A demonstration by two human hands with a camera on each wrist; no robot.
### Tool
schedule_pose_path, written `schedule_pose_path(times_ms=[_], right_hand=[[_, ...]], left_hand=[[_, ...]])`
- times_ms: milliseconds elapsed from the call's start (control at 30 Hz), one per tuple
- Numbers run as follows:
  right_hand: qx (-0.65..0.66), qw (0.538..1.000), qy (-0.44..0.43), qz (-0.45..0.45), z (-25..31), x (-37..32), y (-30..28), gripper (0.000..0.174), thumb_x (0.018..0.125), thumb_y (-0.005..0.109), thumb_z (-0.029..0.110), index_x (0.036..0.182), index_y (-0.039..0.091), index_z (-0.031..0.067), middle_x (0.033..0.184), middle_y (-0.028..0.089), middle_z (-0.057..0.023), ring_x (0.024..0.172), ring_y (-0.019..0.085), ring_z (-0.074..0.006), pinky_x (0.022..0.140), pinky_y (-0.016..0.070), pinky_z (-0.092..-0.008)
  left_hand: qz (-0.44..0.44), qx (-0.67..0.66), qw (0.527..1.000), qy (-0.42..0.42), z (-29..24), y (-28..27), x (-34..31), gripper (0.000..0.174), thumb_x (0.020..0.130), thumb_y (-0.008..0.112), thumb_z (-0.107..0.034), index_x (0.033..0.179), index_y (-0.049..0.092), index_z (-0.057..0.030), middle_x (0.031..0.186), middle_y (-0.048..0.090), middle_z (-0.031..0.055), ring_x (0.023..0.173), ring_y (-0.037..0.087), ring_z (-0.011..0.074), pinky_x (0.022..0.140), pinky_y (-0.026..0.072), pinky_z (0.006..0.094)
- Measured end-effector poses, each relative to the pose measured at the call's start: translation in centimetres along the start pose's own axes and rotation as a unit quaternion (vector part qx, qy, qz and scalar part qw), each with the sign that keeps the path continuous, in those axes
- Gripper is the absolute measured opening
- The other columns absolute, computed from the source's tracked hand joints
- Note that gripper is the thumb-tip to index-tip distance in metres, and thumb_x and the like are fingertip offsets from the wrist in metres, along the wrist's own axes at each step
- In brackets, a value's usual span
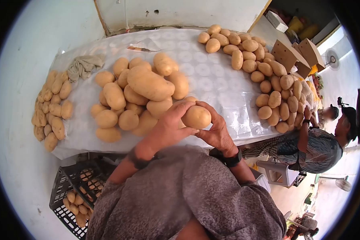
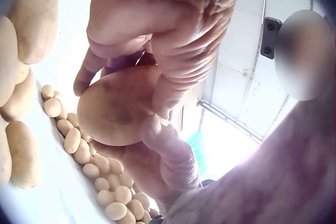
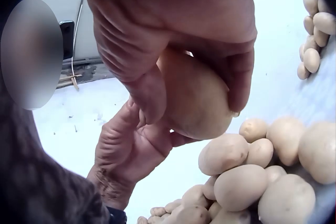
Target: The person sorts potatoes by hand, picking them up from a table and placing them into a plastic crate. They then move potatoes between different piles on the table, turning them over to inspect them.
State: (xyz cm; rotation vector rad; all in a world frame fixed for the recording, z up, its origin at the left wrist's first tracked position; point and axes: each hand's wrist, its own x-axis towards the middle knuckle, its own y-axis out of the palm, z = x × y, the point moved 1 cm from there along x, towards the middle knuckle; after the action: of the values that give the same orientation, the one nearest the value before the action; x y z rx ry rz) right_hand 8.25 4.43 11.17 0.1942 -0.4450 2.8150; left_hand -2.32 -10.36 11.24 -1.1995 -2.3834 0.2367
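One tan potato is held up between both hands over the near edge of the table. My left hand grips it from the left, fingers over its top and thumb beneath. The right hand cups its right side. In the left wrist view the left hand's fingers curl over the potato, with the right hand below it. In the right wrist view the right hand clasps the potato from above, and the left hand sits under it.
A heap of large potatoes lies just beyond the hands. Smaller heaps lie at the left edge and the far right. A rag lies at the back left. A black crate of small potatoes stands below. Another person sits at the right.
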Motion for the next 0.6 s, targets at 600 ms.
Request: schedule_pose_path(times_ms=[600], right_hand=[[0.015,0.989,-0.108,-0.102,-5.4,-0.9,-7.5,0.068,0.069,0.080,0.001,0.131,0.053,0.0061,0.132,0.057,-0.0170,0.124,0.054,-0.0316,0.101,0.0455,-0.0388]], left_hand=[[0.045,0.040,0.997,0.055,-1.0,6.4,6.0,0.070,0.071,0.076,-0.001,0.135,0.047,-0.0039,0.137,0.048,0.0153,0.127,0.048,0.0312,0.105,0.0420,0.0398]])
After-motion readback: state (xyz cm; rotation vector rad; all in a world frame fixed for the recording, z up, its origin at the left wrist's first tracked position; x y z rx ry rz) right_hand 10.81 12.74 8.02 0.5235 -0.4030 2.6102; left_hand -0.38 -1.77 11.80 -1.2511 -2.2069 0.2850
